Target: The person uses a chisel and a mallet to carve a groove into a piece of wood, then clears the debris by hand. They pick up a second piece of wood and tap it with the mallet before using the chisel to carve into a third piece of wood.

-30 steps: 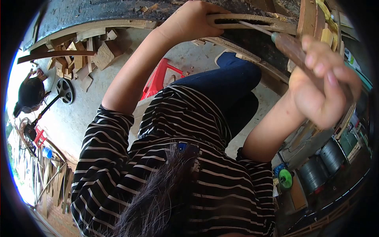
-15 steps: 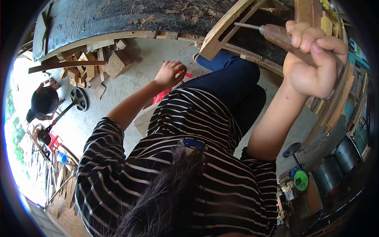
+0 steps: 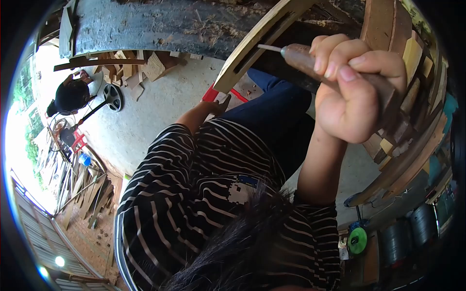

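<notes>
My right hand [image 3: 357,87] is raised, its fingers wrapped round the brown wooden handle of a chisel [image 3: 306,60]. The chisel's thin metal shank points left, and its tip overlaps a slot in a pale wooden piece [image 3: 262,36]. That slotted piece juts out slantwise from the dark bench [image 3: 160,29]. Low beside my thigh, my left hand [image 3: 213,107] is next to a red plastic stool [image 3: 210,93]. A dark grey shape [image 3: 225,103] shows at its fingers, and I cannot tell whether the hand grips it.
Wood offcuts [image 3: 158,67] lie on the concrete floor beyond the bench. Another person [image 3: 73,94] is at the far left, near a black wheel [image 3: 113,98]. Timber boards [image 3: 412,155] are stacked along the right, with a green reel [image 3: 357,241] and dark drums below them.
My left hand has dropped from above the floor to beside the red stool. The right hand, still holding the chisel, appears lower and further left; the whole view has shifted.
</notes>
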### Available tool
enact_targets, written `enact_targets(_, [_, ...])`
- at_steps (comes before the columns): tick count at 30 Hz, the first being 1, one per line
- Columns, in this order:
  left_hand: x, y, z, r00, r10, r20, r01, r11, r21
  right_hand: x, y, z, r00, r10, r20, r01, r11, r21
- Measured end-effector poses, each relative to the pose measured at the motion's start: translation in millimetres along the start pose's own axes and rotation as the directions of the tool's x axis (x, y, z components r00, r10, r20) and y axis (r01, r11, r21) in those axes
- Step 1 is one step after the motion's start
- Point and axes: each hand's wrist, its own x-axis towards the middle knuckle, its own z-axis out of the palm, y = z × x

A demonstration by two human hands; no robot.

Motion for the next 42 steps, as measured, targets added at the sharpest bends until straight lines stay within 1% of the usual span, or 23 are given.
enact_targets(3, [4.0,11.1,-8.3,1.000,-0.006,-0.008,0.006,1.000,0.008,-2.3,3.4,-11.0,0.999,0.013,-0.034,-0.012,0.999,0.034])
enact_targets(8, [7.5,22.8,-13.5,1.000,-0.009,-0.023,0.010,1.000,0.023,-4.1,7.4,-28.1,0.999,0.035,-0.016,-0.033,0.991,0.129])
enact_targets(11, [8.0,25.0,-23.5,0.999,-0.001,-0.048,0.002,0.999,0.035,-7.3,5.0,-26.4,0.999,0.037,-0.039,-0.031,0.990,0.141])
enact_targets(15, [14.7,26.9,-35.8,0.998,0.011,-0.066,-0.006,0.996,0.088,-16.5,0.5,-21.4,0.995,0.052,-0.084,-0.040,0.990,0.137])
enact_targets(19, [18.7,34.0,-53.3,0.995,0.036,-0.090,-0.025,0.992,0.120,-26.2,1.6,-18.9,0.995,-0.002,-0.096,0.014,0.991,0.132])
enact_targets(21, [21.0,35.8,-59.2,0.993,0.060,-0.100,-0.044,0.987,0.156,-29.5,-0.6,-15.5,0.992,-0.004,-0.130,0.016,0.996,0.092])
enact_targets(23, [24.7,42.2,-67.6,0.990,0.092,-0.108,-0.070,0.978,0.194,-35.1,0.5,-12.8,0.985,-0.049,-0.163,0.060,0.997,0.057])
enact_targets(26, [31.2,54.6,-82.6,0.980,0.163,-0.117,-0.130,0.959,0.254,-46.0,2.8,-8.7,0.977,-0.088,-0.196,0.103,0.992,0.070])
enact_targets(27, [32.7,59.4,-84.5,0.975,0.191,-0.115,-0.153,0.948,0.279,-47.9,-0.1,-6.6,0.970,-0.113,-0.214,0.125,0.991,0.045])
enact_targets(29, [37.3,67.9,-93.8,0.961,0.251,-0.117,-0.202,0.925,0.322,-54.2,-3.5,3.2,0.968,-0.116,-0.222,0.122,0.992,0.017])
enact_targets(30, [37.1,68.6,-98.4,0.952,0.283,-0.121,-0.229,0.913,0.337,-55.6,0.3,7.5,0.957,-0.198,-0.210,0.199,0.980,-0.016])
enact_targets(31, [36.8,69.9,-102.6,0.943,0.311,-0.122,-0.252,0.901,0.354,-58.9,0.9,14.0,0.953,-0.217,-0.213,0.214,0.976,-0.038])
enact_targets(33, [34.0,69.8,-109.2,0.916,0.378,-0.131,-0.306,0.874,0.377,-64.8,0.2,30.5,0.945,-0.283,-0.164,0.263,0.955,-0.136])
enact_targets(34, [33.1,69.9,-114.1,0.900,0.414,-0.137,-0.336,0.859,0.387,-67.0,0.6,39.6,0.937,-0.318,-0.146,0.298,0.944,-0.142])
enact_targets(36, [28.7,68.9,-120.9,0.853,0.503,-0.139,-0.418,0.817,0.397,-73.2,-0.2,60.3,0.927,-0.355,-0.123,0.327,0.923,-0.203])
enact_targets(38, [17.1,67.1,-128.3,0.793,0.590,-0.149,-0.512,0.779,0.362,-79.5,-0.5,75.7,0.920,-0.378,-0.100,0.341,0.901,-0.269])
enact_targets(39, [-0.5,67.0,-132.1,0.772,0.614,-0.166,-0.546,0.773,0.324,-81.3,0.4,82.5,0.914,-0.392,-0.102,0.348,0.889,-0.297])
enact_targets(40, [-23.0,67.0,-134.5,0.751,0.632,-0.191,-0.579,0.769,0.271,-82.7,-1.1,89.6,0.917,-0.376,-0.136,0.315,0.888,-0.334])
enact_targets(42, [-83.9,82.7,-140.5,0.754,0.612,-0.236,-0.596,0.790,0.144,-81.8,1.0,95.8,0.908,-0.393,-0.143,0.315,0.868,-0.383])
